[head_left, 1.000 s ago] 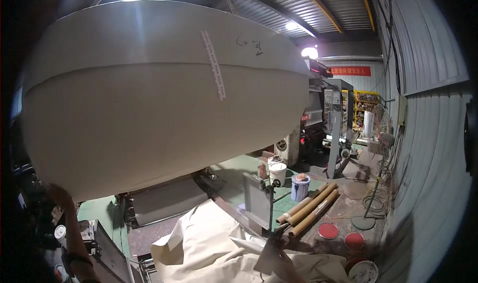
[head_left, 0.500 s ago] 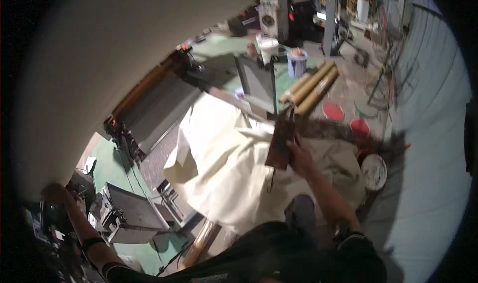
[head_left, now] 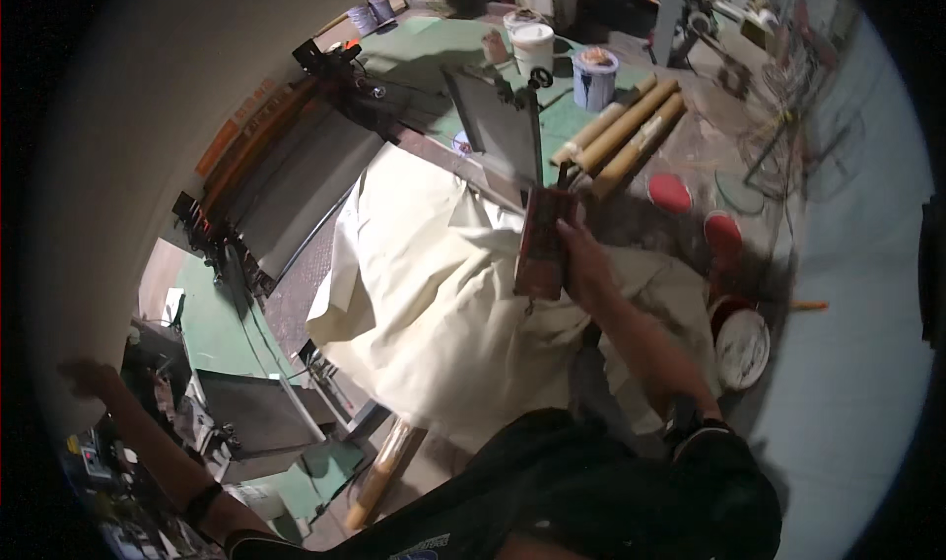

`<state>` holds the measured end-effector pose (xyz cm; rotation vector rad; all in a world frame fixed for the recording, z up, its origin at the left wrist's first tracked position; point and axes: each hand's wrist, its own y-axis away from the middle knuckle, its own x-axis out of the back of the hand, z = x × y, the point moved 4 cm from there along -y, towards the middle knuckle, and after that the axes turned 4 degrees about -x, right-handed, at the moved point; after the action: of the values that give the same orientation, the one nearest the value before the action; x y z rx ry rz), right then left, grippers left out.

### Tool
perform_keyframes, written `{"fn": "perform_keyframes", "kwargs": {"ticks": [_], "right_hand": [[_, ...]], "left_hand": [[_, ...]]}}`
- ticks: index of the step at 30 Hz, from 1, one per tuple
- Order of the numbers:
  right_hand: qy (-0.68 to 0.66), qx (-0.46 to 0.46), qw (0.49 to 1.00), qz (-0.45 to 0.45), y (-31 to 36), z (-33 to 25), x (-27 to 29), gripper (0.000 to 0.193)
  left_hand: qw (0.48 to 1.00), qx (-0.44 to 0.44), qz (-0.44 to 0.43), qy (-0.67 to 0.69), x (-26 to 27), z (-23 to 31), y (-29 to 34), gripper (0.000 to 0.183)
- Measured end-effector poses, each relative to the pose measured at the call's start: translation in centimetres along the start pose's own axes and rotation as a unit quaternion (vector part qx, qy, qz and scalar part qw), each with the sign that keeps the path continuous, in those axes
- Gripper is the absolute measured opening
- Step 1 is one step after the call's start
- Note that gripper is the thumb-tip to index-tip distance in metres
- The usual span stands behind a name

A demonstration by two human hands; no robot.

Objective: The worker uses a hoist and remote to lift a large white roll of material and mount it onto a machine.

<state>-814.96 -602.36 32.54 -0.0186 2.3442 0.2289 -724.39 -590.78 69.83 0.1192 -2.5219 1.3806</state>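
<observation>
My right hand (head_left: 584, 261) is closed on a flat, reddish-brown rectangular tool (head_left: 542, 245) with a dark end; its exact kind is unclear. The tool is above a large cream sheet of cloth or plastic (head_left: 424, 264), which lies crumpled in front of me. On the far left, my left hand (head_left: 87, 378) is raised beside the lower end of a broad pale surface (head_left: 197, 57) that fills the upper left. Its fingers are dim and blurred, so I cannot tell whether they grip that surface.
Brown cardboard tubes (head_left: 631, 131) lie beyond the sheet, near white buckets (head_left: 533, 47) and a lilac bucket (head_left: 595, 79). Red round lids (head_left: 670, 193) are on the floor. A tipped paint bucket (head_left: 741, 348) is at right, before a pale blue curtain-like sheet (head_left: 867, 264).
The view has shifted, and the pale surface covers less of the upper left. My right hand still holds the brown tool, now seen more upright. My left hand remains at the far left.
</observation>
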Motion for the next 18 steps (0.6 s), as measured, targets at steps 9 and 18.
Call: {"fn": "perform_keyframes", "kwargs": {"ticks": [9,18], "right_hand": [[0.039,-0.050,0.998,0.010,-10.9,-4.5,7.2,0.038],[0.092,-0.059,0.994,0.021,-14.7,-6.5,16.1,0.034]], "left_hand": [[0.974,0.097,-0.090,0.184,38.5,28.6,-8.9,0.060],[0.884,0.028,-0.394,0.252,36.9,37.2,-9.5,0.075]]}}
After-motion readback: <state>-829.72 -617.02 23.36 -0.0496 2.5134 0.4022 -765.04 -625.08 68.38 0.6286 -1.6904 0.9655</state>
